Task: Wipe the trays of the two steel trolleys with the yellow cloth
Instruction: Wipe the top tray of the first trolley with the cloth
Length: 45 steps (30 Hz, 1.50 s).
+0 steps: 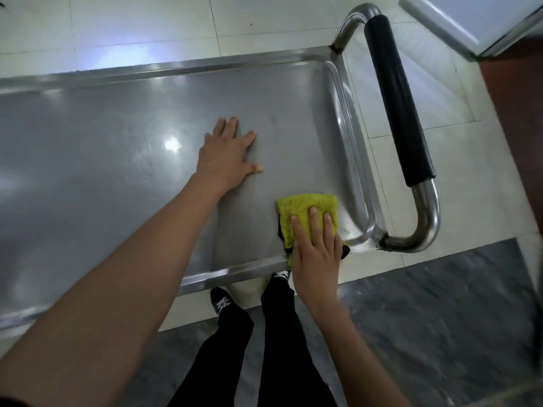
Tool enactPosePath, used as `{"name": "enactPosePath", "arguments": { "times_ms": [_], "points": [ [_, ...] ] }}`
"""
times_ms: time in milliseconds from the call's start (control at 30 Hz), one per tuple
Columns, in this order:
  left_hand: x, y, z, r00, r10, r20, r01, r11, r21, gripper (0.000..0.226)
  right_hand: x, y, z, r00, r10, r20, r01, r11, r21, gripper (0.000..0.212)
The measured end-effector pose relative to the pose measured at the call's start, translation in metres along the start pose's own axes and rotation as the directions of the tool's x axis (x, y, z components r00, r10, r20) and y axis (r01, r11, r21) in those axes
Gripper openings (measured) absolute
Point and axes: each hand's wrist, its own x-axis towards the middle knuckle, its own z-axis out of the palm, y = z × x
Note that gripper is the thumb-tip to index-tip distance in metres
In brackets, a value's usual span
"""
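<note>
On pale tiled floor (141, 22), steel trolley tray (117, 136), black-gripped handle (396, 101)

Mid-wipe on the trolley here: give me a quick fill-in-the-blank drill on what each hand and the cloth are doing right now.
1. The right hand presses the ____ cloth flat with straight fingers.
2. The cloth lies near the tray's corner on the side of the ____-padded handle.
3. The left hand rests ____ on the bare steel, holding nothing.
4. The floor tiles beyond the trolley's far edge are ____ in colour.

Missing words: yellow; black; flat; white
</note>
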Motion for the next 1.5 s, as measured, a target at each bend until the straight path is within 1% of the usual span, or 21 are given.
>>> {"name": "enactPosePath", "arguments": {
  "times_ms": [133, 233, 333, 500, 633, 700, 800, 1000, 1100, 1167, 1333, 1500],
  "points": [
    [0.001, -0.001, -0.002, 1.000, 0.027, 0.011, -0.028, 0.999, 0.027, 0.079, 0.008, 0.000, 0.001, 1.000, 0.002, 0.017, -0.002, 1.000, -0.028, 0.049],
    [0.006, 0.002, -0.003, 0.999, 0.025, 0.042, -0.028, 0.997, 0.068, 0.079, 0.036, -0.006, -0.001, 1.000, -0.008, 0.024, 0.009, 0.999, -0.033, 0.049],
    [0.009, 0.006, -0.004, 0.997, 0.018, 0.075, -0.027, 0.993, 0.117, 0.079, 0.080, -0.018, -0.003, 0.999, -0.006, 0.051, 0.008, 1.000, -0.020, 0.048],
    [0.000, 0.007, -0.002, 0.996, -0.056, 0.065, 0.045, 0.985, 0.165, 0.078, 0.171, -0.040, -0.008, 0.997, -0.044, 0.069, 0.043, 0.999, 0.015, 0.050],
    [0.004, 0.005, -0.005, 0.997, -0.041, 0.060, 0.029, 0.982, 0.184, 0.086, 0.250, -0.050, -0.012, 0.991, -0.090, 0.098, 0.085, 0.995, 0.055, 0.049],
    [0.003, -0.003, -0.007, 0.998, -0.017, 0.055, 0.008, 0.987, 0.161, 0.091, 0.286, -0.053, -0.013, 0.990, -0.111, 0.090, 0.104, 0.992, 0.075, 0.048],
    [-0.003, -0.020, -0.009, 0.998, -0.019, 0.060, 0.013, 0.995, 0.095, 0.093, 0.329, -0.065, -0.012, 0.985, -0.153, 0.083, 0.146, 0.986, 0.082, 0.048],
    [-0.005, -0.029, -0.012, 0.998, 0.003, 0.067, -0.005, 0.999, 0.039, 0.094, 0.372, -0.093, -0.002, 0.978, -0.203, 0.051, 0.202, 0.979, 0.036, 0.052],
    [-0.008, -0.034, -0.012, 0.999, -0.003, 0.052, 0.003, 1.000, 0.008, 0.092, 0.374, -0.095, 0.001, 0.974, -0.222, 0.040, 0.221, 0.975, 0.031, 0.052],
    [-0.009, -0.035, -0.011, 0.998, -0.004, 0.063, 0.004, 1.000, 0.006, 0.093, 0.357, -0.091, 0.005, 0.974, -0.224, 0.027, 0.224, 0.974, 0.023, 0.052],
    [-0.007, -0.031, -0.009, 0.999, -0.013, 0.037, 0.012, 1.000, 0.020, 0.094, 0.285, -0.081, 0.010, 0.969, -0.241, 0.045, 0.240, 0.970, 0.032, 0.051],
    [-0.011, -0.030, -0.006, 1.000, -0.002, 0.013, 0.002, 1.000, -0.023, 0.090, 0.197, -0.062, 0.004, 0.973, -0.215, 0.079, 0.212, 0.976, 0.041, 0.056]
  ]
}}
